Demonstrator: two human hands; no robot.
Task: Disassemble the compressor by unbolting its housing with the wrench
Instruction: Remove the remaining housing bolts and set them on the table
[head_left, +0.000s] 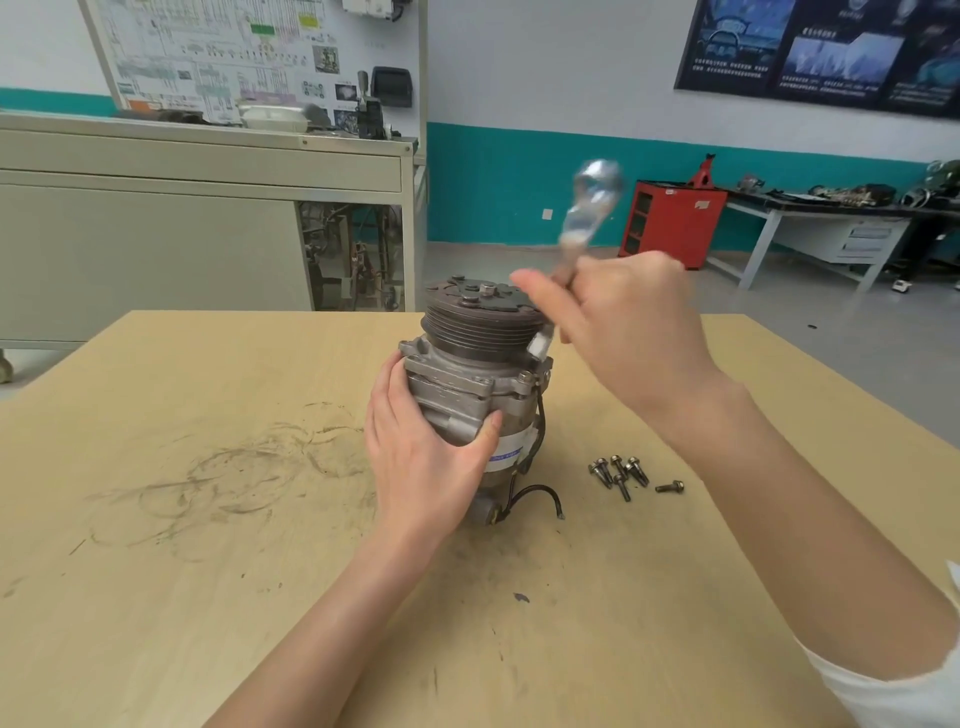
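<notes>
On the scuffed pale wooden tabletop (208, 597), standing upright on its end: grey cast-metal compressor with grooved dark pulley (475, 379). Wrapping around its near-left side, left hand (421, 457), fingers spread and pressing the housing. Lying just right of that, below the raised right forearm: five loose dark bolts (626, 475). Gripping above the pulley's right edge, right hand (634, 322), closed on a blurred shiny steel wrench (587, 208) tilting up and away.

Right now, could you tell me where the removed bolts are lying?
The loose bolts lie in a small cluster on the wooden table, just right of the compressor, below the right hand.
</notes>
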